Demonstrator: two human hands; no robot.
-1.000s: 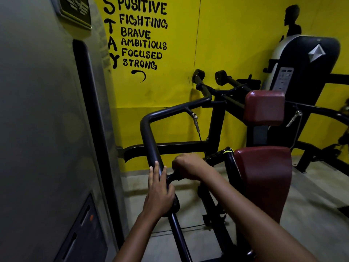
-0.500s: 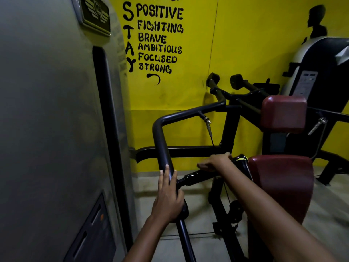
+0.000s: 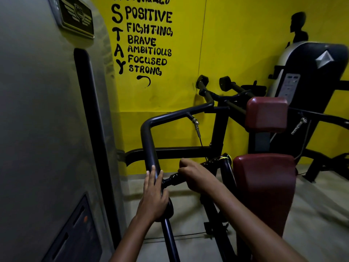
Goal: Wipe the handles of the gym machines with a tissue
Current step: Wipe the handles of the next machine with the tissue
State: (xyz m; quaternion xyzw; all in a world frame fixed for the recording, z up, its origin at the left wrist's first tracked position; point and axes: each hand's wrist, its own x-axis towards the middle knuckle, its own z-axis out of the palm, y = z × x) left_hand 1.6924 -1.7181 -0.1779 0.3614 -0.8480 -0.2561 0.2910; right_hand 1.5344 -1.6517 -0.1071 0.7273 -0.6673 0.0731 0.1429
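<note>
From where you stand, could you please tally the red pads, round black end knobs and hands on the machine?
Red pads: 2, upper and lower
Round black end knobs: 2
Hands: 2, left hand and right hand
Total: 6

The bent bar (image 3: pixel 149 146) at nine o'clock was smooth metal with a satin black coat; the side handle (image 3: pixel 172 179) looked like ribbed black rubber; the seat pads (image 3: pixel 264 178) at three o'clock were glossy maroon vinyl; the wall (image 3: pixel 236 44) was matt yellow paint; the floor (image 3: pixel 321 214) looked rough grey.
</note>
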